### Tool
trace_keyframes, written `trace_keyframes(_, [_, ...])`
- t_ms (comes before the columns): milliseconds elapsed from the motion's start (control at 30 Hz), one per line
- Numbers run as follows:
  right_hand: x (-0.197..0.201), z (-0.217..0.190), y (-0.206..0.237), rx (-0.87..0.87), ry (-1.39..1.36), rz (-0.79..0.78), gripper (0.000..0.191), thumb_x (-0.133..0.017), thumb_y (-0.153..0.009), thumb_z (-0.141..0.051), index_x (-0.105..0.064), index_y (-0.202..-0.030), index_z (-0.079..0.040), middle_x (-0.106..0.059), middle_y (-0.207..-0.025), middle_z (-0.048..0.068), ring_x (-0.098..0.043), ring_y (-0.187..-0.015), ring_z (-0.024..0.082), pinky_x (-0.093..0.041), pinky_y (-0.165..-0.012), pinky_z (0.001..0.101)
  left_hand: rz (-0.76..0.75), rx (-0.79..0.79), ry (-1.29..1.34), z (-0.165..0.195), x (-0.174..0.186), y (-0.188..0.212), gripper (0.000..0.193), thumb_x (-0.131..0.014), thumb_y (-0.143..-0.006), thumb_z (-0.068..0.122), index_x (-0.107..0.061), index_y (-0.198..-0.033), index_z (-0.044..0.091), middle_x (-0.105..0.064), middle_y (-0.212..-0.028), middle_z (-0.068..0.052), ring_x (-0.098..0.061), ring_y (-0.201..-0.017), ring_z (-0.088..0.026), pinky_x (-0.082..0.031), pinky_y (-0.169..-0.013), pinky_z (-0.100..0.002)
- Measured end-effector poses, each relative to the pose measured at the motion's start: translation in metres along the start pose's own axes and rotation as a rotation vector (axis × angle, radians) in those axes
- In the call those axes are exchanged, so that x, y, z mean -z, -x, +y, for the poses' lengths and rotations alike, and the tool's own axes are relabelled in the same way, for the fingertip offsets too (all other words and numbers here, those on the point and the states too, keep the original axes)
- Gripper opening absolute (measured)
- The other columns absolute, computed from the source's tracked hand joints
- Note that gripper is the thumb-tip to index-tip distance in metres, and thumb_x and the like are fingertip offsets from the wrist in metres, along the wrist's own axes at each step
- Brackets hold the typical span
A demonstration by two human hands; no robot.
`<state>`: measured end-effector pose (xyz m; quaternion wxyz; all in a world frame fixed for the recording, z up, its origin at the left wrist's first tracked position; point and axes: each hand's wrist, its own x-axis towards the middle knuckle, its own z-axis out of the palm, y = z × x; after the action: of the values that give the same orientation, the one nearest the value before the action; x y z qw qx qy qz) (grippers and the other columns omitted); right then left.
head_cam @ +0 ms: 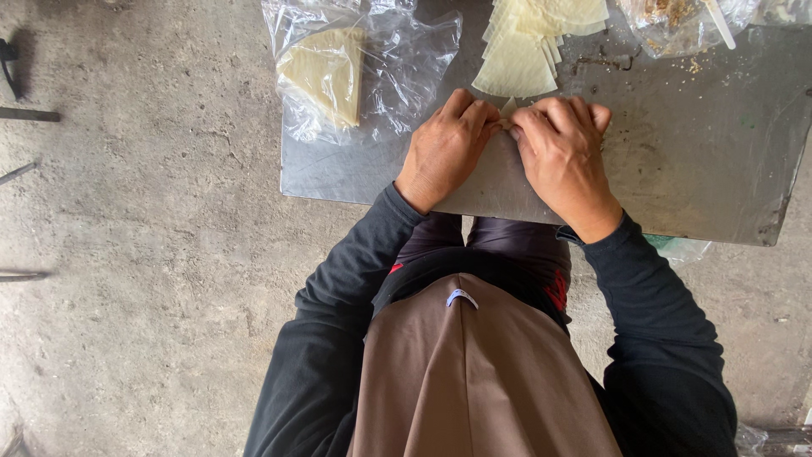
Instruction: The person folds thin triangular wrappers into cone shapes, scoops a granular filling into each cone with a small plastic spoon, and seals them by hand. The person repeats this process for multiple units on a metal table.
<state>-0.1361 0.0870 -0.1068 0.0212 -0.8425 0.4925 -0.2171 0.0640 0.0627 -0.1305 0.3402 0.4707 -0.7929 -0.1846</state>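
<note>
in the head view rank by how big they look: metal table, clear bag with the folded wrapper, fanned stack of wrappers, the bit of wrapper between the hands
1. metal table, cut off by the frame
2. clear bag
3. fanned stack of wrappers, top cropped, so unsure against the bag
4. bit of wrapper, mostly hidden between left hand and right hand

I take the metal table as my landmark. Along its far edge three things block my reach: a clear plastic bag with folded wrappers at the far left corner, a fanned stack of pale wrapper sheets at the far middle, and a bag of crumbly filling with a white stick at the far right. The table's right half, nearer me, lies bare apart from scattered crumbs, so my right hand could slide there. My left hand has only a narrow bare strip along the near edge, below the plastic bag.
</note>
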Motion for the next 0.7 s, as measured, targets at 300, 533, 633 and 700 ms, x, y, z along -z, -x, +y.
trace_keyframes(300, [0.015,-0.032,0.027,0.052,0.177,-0.06,0.023,-0.076,-0.103,-0.02,-0.07,-0.123,-0.009,-0.061,-0.115,0.003,-0.053,-0.11,0.021,-0.03,-0.098,0.0417,-0.019,-0.007,-0.064,0.017,0.011,0.024,0.015,-0.07,-0.094,0.015,-0.066,-0.105,0.005,-0.06,-0.101,-0.009,-0.067,-0.089,-0.028,-0.057,-0.074,-0.038])
trace_keyframes(533, [0.001,-0.031,0.013,0.028,0.499,-0.093,0.067,-0.07,-0.104,-0.05,-0.059,-0.151,-0.004,-0.053,-0.156,0.014,-0.043,-0.13,0.027,-0.026,-0.106,0.0454,0.061,0.071,0.216,0.01,0.019,0.023,0.029,-0.065,-0.102,0.009,-0.065,-0.131,0.004,-0.063,-0.111,-0.014,-0.068,-0.094,-0.031,-0.058,-0.081,-0.039])
trace_keyframes(633, [-0.012,-0.009,-0.003,0.003,0.479,-0.093,0.076,-0.069,-0.106,-0.059,-0.054,-0.152,0.0,-0.047,-0.161,0.02,-0.04,-0.132,0.031,-0.025,-0.104,0.0467,0.111,0.117,0.302,0.009,0.02,0.022,0.026,-0.061,-0.108,0.009,-0.062,-0.133,0.004,-0.063,-0.113,-0.015,-0.068,-0.093,-0.03,-0.057,-0.082,-0.038])
trace_keyframes(700, [-0.013,0.004,-0.006,-0.023,0.392,-0.088,0.084,-0.07,-0.101,-0.059,-0.053,-0.158,-0.001,-0.047,-0.159,0.021,-0.04,-0.131,0.034,-0.026,-0.101,0.048,0.127,0.114,0.296,0.01,0.021,0.023,0.026,-0.06,-0.108,0.009,-0.063,-0.133,0.005,-0.063,-0.112,-0.015,-0.068,-0.093,-0.03,-0.057,-0.082,-0.038])
